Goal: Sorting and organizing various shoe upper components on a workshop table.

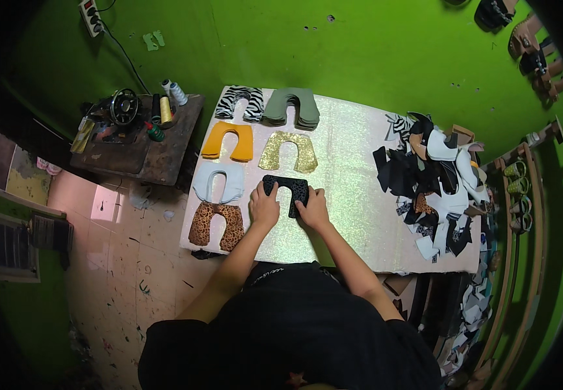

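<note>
A black patterned, U-shaped stack of cut pieces (pixel 288 184) lies on the pale, glittery table (pixel 353 240) right in front of me. My left hand (pixel 265 207) grips its left leg, covering most of that leg. On the other side, my right hand (pixel 313 208) holds the lower right leg, thumb on top and fingers around the outer edge. Just beyond is a gold glittery U-shaped stack (pixel 288 151). To the left lie similar stacks: a white one (pixel 218 184), a brown patterned one (pixel 216 227) and an orange one (pixel 228 141).
Zebra-striped (pixel 239 103) and grey-green (pixel 292 107) U-shaped stacks sit at the far edge. A heap of scraps (pixel 434 175) covers the table's right end. At left stands a sewing machine (pixel 116 107) on a wooden table (pixel 145 156) with thread spools (pixel 166 110). Sandals (pixel 519 185) hang on a right-hand rack.
</note>
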Action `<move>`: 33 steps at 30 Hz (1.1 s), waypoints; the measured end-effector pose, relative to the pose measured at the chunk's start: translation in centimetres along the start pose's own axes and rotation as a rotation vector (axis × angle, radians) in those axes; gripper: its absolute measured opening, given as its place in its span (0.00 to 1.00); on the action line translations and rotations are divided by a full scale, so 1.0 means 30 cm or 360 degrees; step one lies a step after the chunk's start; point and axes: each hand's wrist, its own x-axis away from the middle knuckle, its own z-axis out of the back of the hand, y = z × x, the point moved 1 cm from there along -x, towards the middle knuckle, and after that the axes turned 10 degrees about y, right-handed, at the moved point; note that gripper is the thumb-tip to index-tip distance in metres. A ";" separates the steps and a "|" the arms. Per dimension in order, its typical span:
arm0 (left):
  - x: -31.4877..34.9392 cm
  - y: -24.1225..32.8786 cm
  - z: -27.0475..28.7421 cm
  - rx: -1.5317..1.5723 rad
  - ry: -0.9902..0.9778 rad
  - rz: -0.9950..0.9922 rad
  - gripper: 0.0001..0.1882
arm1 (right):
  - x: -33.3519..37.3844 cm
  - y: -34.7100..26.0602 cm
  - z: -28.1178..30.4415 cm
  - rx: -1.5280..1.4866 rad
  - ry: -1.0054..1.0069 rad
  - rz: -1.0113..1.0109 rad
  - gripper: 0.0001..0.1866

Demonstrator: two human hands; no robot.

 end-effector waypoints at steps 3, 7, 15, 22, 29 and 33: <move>0.005 0.031 -0.002 -0.0018 -0.0031 0.0070 0.31 | 0.003 0.063 0.023 -0.0262 0.0008 -0.0015 0.28; 0.008 0.126 0.011 0.0005 0.0090 0.0093 0.33 | -0.003 0.163 0.115 -0.0286 0.0174 0.0000 0.25; -0.017 0.430 -0.034 0.0271 0.0104 -0.0097 0.31 | -0.090 0.458 0.397 -0.0013 0.0700 -0.0186 0.26; -0.036 0.668 -0.106 0.0488 0.0059 -0.0307 0.25 | -0.203 0.643 0.545 -0.0016 0.0602 -0.0315 0.34; -0.055 0.791 -0.160 0.0531 -0.0081 -0.0373 0.23 | -0.243 0.690 0.532 -0.0105 0.0451 -0.0202 0.24; -0.086 0.801 -0.192 0.0910 -0.0260 -0.0181 0.21 | -0.203 0.638 0.538 -0.0237 0.0504 0.0077 0.12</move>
